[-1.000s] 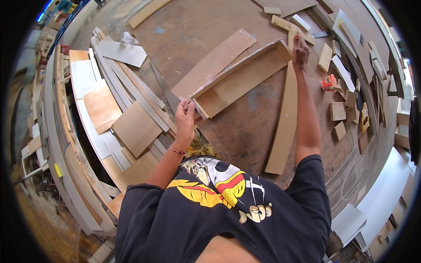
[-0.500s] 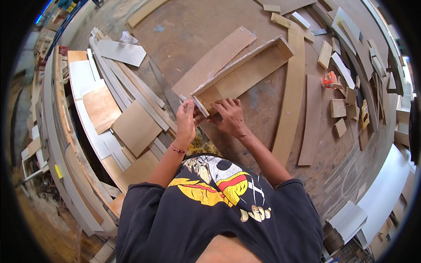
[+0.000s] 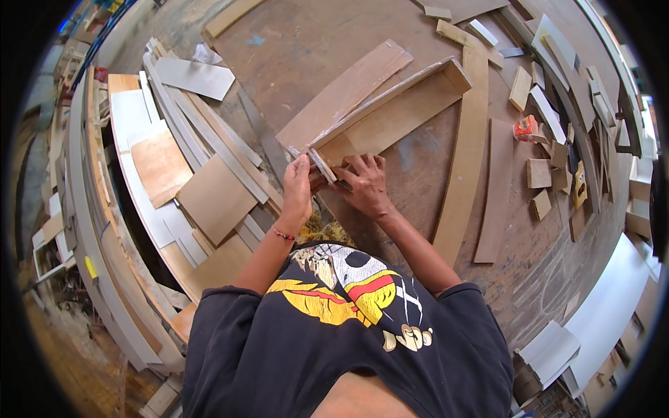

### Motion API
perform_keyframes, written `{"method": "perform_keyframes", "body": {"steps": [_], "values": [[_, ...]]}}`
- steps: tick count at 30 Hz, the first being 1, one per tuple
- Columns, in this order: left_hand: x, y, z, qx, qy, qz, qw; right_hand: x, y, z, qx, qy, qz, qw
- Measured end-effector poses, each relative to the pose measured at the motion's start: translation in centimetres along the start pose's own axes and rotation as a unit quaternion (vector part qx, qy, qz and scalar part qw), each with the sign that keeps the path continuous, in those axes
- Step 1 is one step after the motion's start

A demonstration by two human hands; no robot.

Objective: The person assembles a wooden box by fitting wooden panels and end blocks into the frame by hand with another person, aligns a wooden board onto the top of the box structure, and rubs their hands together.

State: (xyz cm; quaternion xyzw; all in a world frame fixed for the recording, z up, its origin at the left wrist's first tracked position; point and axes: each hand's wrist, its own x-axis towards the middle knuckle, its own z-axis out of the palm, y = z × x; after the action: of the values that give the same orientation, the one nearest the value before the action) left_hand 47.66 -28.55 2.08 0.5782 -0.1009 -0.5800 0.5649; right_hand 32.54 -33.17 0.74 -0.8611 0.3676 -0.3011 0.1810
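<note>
A long, shallow wooden box frame (image 3: pixel 397 115) lies diagonally on the brown work surface, with pale rough edges. At its near left end is a short end board (image 3: pixel 322 166). My left hand (image 3: pixel 297 189) grips this board from the left, a beaded bracelet on the wrist. From the right, my right hand (image 3: pixel 364 184) has its bent fingers on the same board. The fingertips of both hands are partly hidden behind it. A flat reddish-brown board (image 3: pixel 345 94) lies along the far side of the box.
Right of the box lie a long curved board (image 3: pixel 463 153) and a darker strip (image 3: pixel 495 191). Farther right are small wood blocks (image 3: pixel 539 173) and a red packet (image 3: pixel 525 128). Stacked strips and panels (image 3: pixel 217 200) fill the left side.
My right hand has come from the box's far end to its near end, beside my left hand. A darker strip now lies to the right. The end board has tilted slightly.
</note>
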Motion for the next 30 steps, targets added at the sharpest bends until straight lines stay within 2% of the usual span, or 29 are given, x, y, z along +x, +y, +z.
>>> {"method": "perform_keyframes", "body": {"steps": [8,9,10,11,13,14,16,17,19,20,22,23,25,30], "values": [[0.5,-1.1,-1.0,0.025,0.034,0.019,0.999,0.0,0.0,0.1,0.013,-0.007,0.008,1.000],[1.5,-2.2,-2.2,0.147,0.082,0.122,0.978,-0.1,0.0,0.1,0.012,-0.006,0.007,1.000],[1.8,-2.1,-2.4,0.265,0.129,0.222,0.929,-0.1,0.1,0.1,0.010,-0.017,0.008,1.000],[2.2,-1.7,-2.8,0.265,0.127,0.224,0.929,-0.1,0.1,0.1,0.008,-0.027,0.009,1.000],[2.2,1.1,-2.3,0.393,0.178,0.288,0.855,0.0,-0.1,-0.4,0.016,-0.036,0.014,0.999],[3.0,1.9,-2.7,0.392,0.179,0.290,0.854,0.0,-0.2,-0.6,0.024,-0.046,0.020,0.998],[5.2,3.5,-3.4,0.552,0.173,0.426,0.696,-0.3,0.0,-0.9,0.029,-0.048,0.012,0.998],[6.2,4.1,-3.4,0.550,0.173,0.431,0.694,-0.4,0.0,-1.0,0.034,-0.052,0.007,0.998],[7.6,5.1,-3.0,0.606,0.052,0.386,0.694,-0.7,-0.1,-1.6,0.035,-0.051,0.012,0.998],[7.9,5.2,-2.8,0.604,0.048,0.391,0.693,-0.9,-0.3,-1.8,0.039,-0.055,0.019,0.998],[8.1,5.7,-1.6,0.704,0.028,0.263,0.659,-1.3,-0.6,-2.3,0.030,-0.045,0.027,0.998],[8.3,5.9,-1.3,0.703,0.020,0.269,0.658,-1.5,-0.7,-2.5,0.026,-0.041,0.034,0.998],[8.6,6.4,-1.0,0.739,0.013,0.223,0.636,-2.0,-1.0,-2.8,0.021,-0.027,0.048,0.998],[9.5,7.5,-0.3,0.752,-0.009,0.190,0.632,-3.1,-1.2,-2.2,0.010,-0.004,0.060,0.998]]}}
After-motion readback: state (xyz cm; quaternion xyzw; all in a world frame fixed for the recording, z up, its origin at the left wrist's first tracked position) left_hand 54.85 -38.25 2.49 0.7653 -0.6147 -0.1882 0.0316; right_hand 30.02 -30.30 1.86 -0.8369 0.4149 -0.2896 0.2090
